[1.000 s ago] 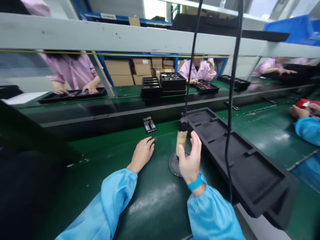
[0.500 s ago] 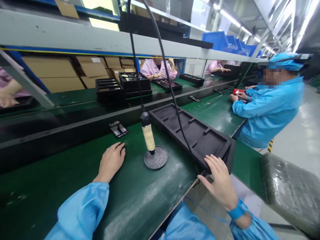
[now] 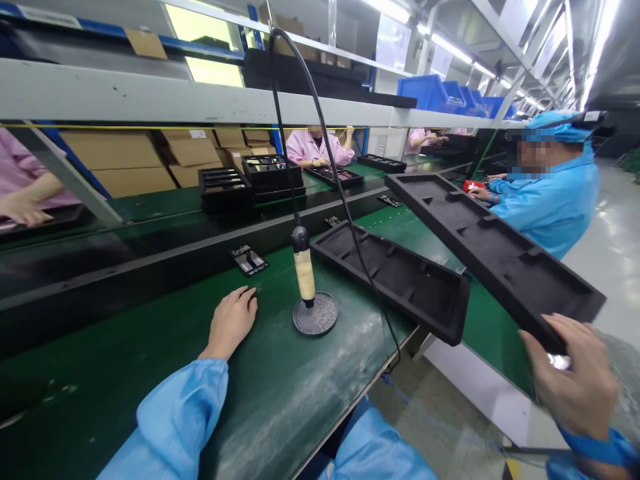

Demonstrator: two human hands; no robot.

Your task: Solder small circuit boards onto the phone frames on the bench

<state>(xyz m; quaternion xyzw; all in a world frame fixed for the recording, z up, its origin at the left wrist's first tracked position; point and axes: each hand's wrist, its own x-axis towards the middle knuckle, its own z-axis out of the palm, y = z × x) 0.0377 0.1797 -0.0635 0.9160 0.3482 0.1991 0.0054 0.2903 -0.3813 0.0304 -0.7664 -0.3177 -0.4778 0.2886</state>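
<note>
My right hand [image 3: 575, 373] grips the near end of a black foam tray [image 3: 493, 240], which is raised and tilted over the table's right side. A second black tray [image 3: 395, 273] lies beneath on the table, its near corner past the edge. My left hand [image 3: 233, 323] rests on the green tabletop [image 3: 270, 387] with its fingers partly spread, holding nothing. Just beyond it lies a small black phone-like part [image 3: 249, 261]. To its right an electric screwdriver [image 3: 304, 267], its grip wrapped in cream tape, stands tip-down on a round dish [image 3: 315, 313] of tiny pieces.
A black cable [image 3: 345, 200] loops down from above the screwdriver and over the lower tray. A co-worker in blue [image 3: 555, 180] sits at the right with a red object [image 3: 473, 185]. Stacked trays [image 3: 273, 175] and people in pink stand across the dark centre rail [image 3: 150, 263].
My right hand has taken hold of the upper tray and lifted it up and to the right, uncovering the tray below. My left hand has stayed on the table.
</note>
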